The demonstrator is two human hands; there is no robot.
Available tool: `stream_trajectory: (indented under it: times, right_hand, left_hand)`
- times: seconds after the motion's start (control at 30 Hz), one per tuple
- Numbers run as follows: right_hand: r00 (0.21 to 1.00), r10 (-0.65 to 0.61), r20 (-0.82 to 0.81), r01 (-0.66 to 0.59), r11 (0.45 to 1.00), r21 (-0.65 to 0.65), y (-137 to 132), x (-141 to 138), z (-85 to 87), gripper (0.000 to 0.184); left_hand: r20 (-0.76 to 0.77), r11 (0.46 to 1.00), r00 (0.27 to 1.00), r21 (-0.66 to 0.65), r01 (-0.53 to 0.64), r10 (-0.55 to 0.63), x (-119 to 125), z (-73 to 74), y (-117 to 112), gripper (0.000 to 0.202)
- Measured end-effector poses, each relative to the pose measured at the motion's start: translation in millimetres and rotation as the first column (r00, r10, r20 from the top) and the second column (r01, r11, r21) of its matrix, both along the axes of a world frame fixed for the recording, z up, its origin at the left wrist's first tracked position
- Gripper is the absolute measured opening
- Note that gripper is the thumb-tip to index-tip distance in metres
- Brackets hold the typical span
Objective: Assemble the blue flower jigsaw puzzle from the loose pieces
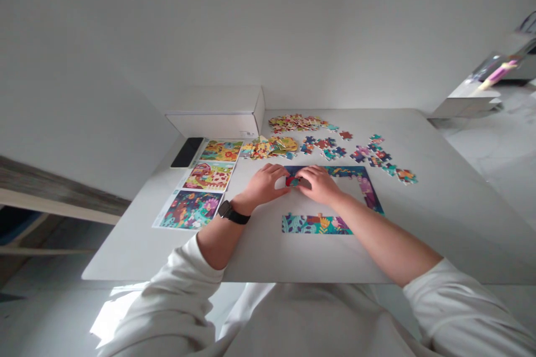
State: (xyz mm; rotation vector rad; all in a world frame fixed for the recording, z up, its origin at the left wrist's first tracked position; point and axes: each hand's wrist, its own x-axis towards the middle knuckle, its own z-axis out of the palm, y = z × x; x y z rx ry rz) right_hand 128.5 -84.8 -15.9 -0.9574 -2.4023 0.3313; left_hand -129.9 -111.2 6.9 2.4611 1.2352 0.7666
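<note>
Both my hands meet over the upper left corner of a partly built jigsaw frame on the white table. My left hand, with a black watch on the wrist, curls its fingers onto a small red and blue puzzle piece. My right hand presses down on the same spot from the right, fingers bent. The frame's bottom strip with leaves and flowers lies just in front of my hands.
Loose puzzle pieces lie in heaps and scattered behind the frame. Three picture cards lie in a column at the left, with a black phone beside them. A white box stands at the back left.
</note>
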Motion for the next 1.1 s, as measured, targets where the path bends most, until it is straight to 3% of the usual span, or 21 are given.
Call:
stream_trajectory:
  times: [0.23, 0.63, 1.1]
  right_hand:
    - [1.000, 0.005, 0.012, -0.005, 1.000, 0.006, -1, -6, -0.1, 0.020]
    - [0.999, 0.004, 0.049, -0.005, 0.999, 0.034, -1, -10, -1.0, 0.020]
    - [0.994, 0.030, 0.104, -0.035, 0.998, 0.050, -1, -10, 1.7, 0.023]
  left_hand:
    - [-0.109, 1.000, 0.994, 0.027, 0.010, -0.007, -5, 0.8, 1, 0.021]
    - [-0.023, 1.000, 1.000, 0.004, -0.015, 0.015, -7, 0.6, 3, 0.022]
    - [-0.130, 1.000, 0.991, 0.019, 0.007, -0.004, -7, -1.9, 3, 0.018]
